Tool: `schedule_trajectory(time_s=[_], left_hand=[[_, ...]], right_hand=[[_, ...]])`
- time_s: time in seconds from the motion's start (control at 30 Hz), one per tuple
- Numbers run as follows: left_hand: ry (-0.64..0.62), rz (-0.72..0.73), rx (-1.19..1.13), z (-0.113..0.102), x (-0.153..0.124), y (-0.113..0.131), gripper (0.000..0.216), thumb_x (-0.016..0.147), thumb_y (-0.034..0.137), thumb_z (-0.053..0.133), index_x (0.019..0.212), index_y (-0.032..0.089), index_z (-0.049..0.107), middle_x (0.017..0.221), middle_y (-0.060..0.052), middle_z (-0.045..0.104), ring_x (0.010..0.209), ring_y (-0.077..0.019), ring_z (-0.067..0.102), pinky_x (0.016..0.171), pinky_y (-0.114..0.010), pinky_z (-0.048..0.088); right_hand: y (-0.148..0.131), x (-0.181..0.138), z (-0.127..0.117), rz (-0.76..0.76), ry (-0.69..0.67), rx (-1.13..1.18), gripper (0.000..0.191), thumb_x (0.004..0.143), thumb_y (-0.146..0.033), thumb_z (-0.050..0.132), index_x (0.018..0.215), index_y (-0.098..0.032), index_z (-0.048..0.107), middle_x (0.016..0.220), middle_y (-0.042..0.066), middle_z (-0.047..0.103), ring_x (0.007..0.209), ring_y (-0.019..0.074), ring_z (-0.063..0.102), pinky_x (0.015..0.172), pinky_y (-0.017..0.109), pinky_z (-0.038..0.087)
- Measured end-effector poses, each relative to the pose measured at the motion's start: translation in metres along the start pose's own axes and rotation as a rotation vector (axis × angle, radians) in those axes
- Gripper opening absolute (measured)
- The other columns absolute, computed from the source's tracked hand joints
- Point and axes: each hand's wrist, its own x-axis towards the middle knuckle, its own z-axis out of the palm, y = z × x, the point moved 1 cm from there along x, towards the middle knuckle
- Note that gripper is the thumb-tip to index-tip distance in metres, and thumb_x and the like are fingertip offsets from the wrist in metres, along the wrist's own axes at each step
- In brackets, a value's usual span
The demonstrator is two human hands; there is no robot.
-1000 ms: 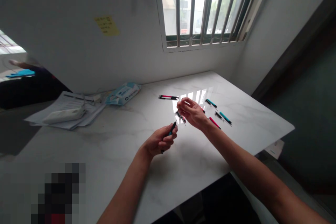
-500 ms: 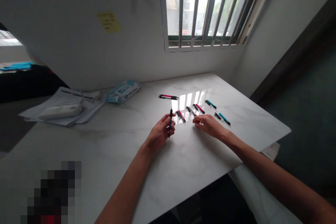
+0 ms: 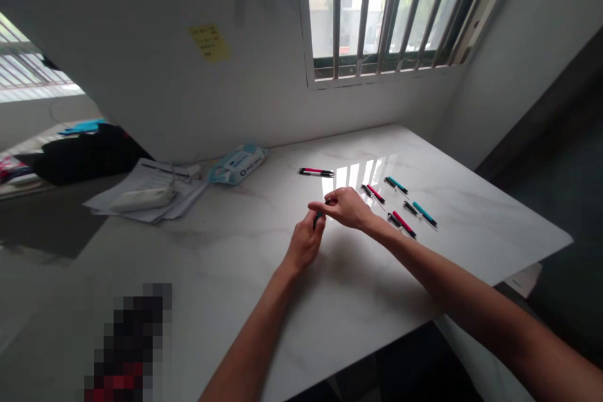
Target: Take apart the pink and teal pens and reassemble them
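Note:
My left hand [image 3: 306,244] is closed around a dark pen with a teal part [image 3: 319,220], held upright and tilted above the table. My right hand [image 3: 347,207] has come together with it, its fingers pinched at the pen's upper end. Those fingertips partly cover the pen, so I cannot tell whether they hold a separate small part. To the right lie pens in pieces: a red barrel [image 3: 375,193], a teal one [image 3: 397,184], another teal one [image 3: 424,214] and a red one [image 3: 404,224], with dark parts and thin refills beside them.
Behind my hands lie red-and-black pens [image 3: 316,172] side by side. A blue wipes pack [image 3: 239,164] and papers [image 3: 146,191] with a white case [image 3: 142,197] sit at the left back. The white marbled table [image 3: 245,301] meets a wall with a barred window [image 3: 377,12].
My right hand has moved left from among the pen parts to the upper end of the pen in my left hand. The view has shifted, so the table's contents appear further right.

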Motion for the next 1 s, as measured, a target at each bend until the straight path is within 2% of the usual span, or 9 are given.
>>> schedule_trajectory(time_s=[0.13,0.27,0.33,0.5,0.67,0.77,0.83,0.9,1.0], left_hand=[[-0.031,-0.008,0.188,0.002,-0.004,0.002,0.007,0.080,0.024,0.063,0.079,0.022,0.057,0.063,0.004,0.052,0.057,-0.0139,0.044,0.062,-0.029,0.032],[-0.063,-0.052,0.059,0.007,-0.003,-0.001,0.013,0.075,0.021,0.059,0.073,0.022,0.047,0.065,0.005,0.046,0.058,-0.0121,0.040,0.059,-0.028,0.032],[-0.055,-0.071,-0.010,0.008,-0.002,-0.001,0.014,0.074,0.022,0.058,0.073,0.022,0.045,0.066,0.006,0.041,0.059,-0.0116,0.036,0.057,-0.027,0.031],[-0.053,-0.113,-0.094,0.008,-0.001,-0.002,0.021,0.070,0.022,0.059,0.068,0.023,0.038,0.064,0.007,0.034,0.059,-0.0106,0.030,0.056,-0.026,0.028],[-0.039,-0.164,-0.171,0.013,-0.004,-0.006,0.024,0.069,0.024,0.059,0.067,0.023,0.034,0.063,0.007,0.034,0.059,-0.0101,0.029,0.056,-0.026,0.027],[-0.031,-0.161,-0.156,0.016,-0.006,-0.009,0.018,0.068,0.022,0.058,0.067,0.022,0.040,0.064,0.006,0.036,0.060,-0.0105,0.031,0.057,-0.027,0.028],[-0.033,-0.167,-0.152,0.017,-0.007,-0.010,0.019,0.068,0.020,0.058,0.066,0.022,0.040,0.063,0.006,0.037,0.060,-0.0104,0.032,0.057,-0.027,0.028],[-0.038,-0.179,-0.163,0.017,-0.008,-0.010,0.021,0.068,0.019,0.058,0.066,0.022,0.037,0.063,0.006,0.036,0.059,-0.0100,0.030,0.055,-0.027,0.026],[-0.031,-0.179,-0.176,0.017,-0.009,-0.008,0.020,0.068,0.019,0.058,0.066,0.022,0.039,0.063,0.007,0.035,0.059,-0.0098,0.030,0.055,-0.027,0.026]], right_hand=[[0.009,-0.007,0.018,-0.014,-0.020,0.244,0.056,0.094,-0.065,0.061,0.062,-0.019,0.053,0.055,-0.003,0.050,0.056,0.0119,0.043,0.055,0.027,0.030],[0.019,-0.013,0.020,-0.043,-0.093,0.591,0.036,0.092,-0.055,0.069,0.086,-0.020,0.062,0.076,0.000,0.066,0.069,0.0159,0.063,0.065,0.027,0.048],[0.021,-0.013,0.019,-0.046,-0.132,0.716,0.033,0.091,-0.052,0.071,0.097,-0.020,0.068,0.088,0.004,0.071,0.079,0.0184,0.069,0.072,0.030,0.054],[0.018,-0.011,0.017,-0.026,-0.095,0.779,0.029,0.084,-0.044,0.079,0.101,-0.019,0.078,0.105,0.008,0.074,0.090,0.0207,0.071,0.083,0.036,0.060],[0.013,-0.016,0.016,-0.053,-0.085,0.773,0.036,0.087,-0.033,0.076,0.121,-0.024,0.074,0.104,0.006,0.074,0.097,0.0209,0.070,0.087,0.036,0.060],[0.012,-0.019,0.016,-0.056,-0.048,0.748,0.037,0.083,-0.031,0.080,0.118,-0.024,0.075,0.107,0.006,0.074,0.096,0.0209,0.069,0.087,0.037,0.060],[0.012,-0.020,0.016,-0.049,-0.082,0.774,0.036,0.085,-0.031,0.077,0.120,-0.023,0.074,0.105,0.007,0.074,0.095,0.0212,0.070,0.089,0.039,0.059],[0.012,-0.021,0.016,-0.049,-0.120,0.800,0.042,0.086,-0.029,0.076,0.128,-0.024,0.071,0.108,0.007,0.074,0.102,0.0231,0.070,0.093,0.041,0.059],[0.012,-0.022,0.016,-0.041,-0.077,0.783,0.044,0.084,-0.027,0.079,0.127,-0.026,0.071,0.117,0.008,0.073,0.109,0.0242,0.069,0.096,0.041,0.058]])
